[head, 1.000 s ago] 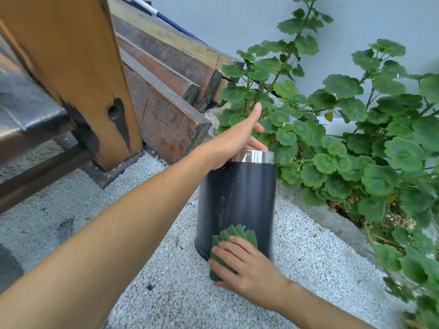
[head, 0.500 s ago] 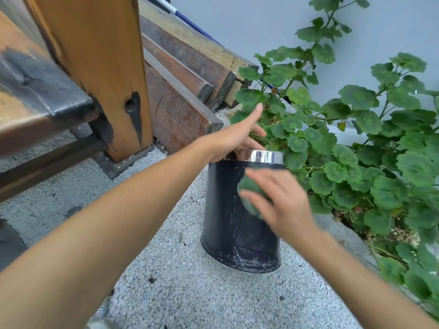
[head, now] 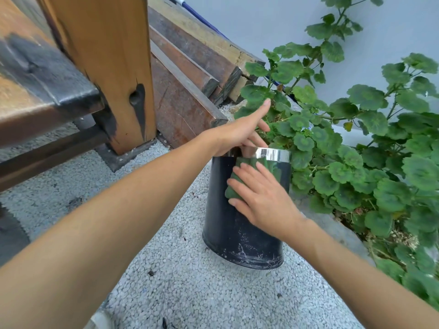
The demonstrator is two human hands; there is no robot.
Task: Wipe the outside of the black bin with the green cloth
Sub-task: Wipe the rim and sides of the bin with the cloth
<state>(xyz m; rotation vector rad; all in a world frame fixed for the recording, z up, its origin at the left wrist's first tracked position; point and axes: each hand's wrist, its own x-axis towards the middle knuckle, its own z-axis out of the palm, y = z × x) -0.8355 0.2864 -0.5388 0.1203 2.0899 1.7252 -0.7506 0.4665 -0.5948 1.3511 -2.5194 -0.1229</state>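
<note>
Mid-wipe: right hand (head: 261, 200) flat, pressing cloth (head: 234, 186) on bin (head: 228, 224) under rim, left hand (head: 235, 136) gripping rim; next, probably stroke down.

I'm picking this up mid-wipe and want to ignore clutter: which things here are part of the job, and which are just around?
In the job:
- black bin, tilted on the gravel
- green cloth, pressed to its side
- right hand on the cloth
- left hand gripping the silver rim

Just around:
- leafy plant
- stacked timber beams
- wooden post
</note>
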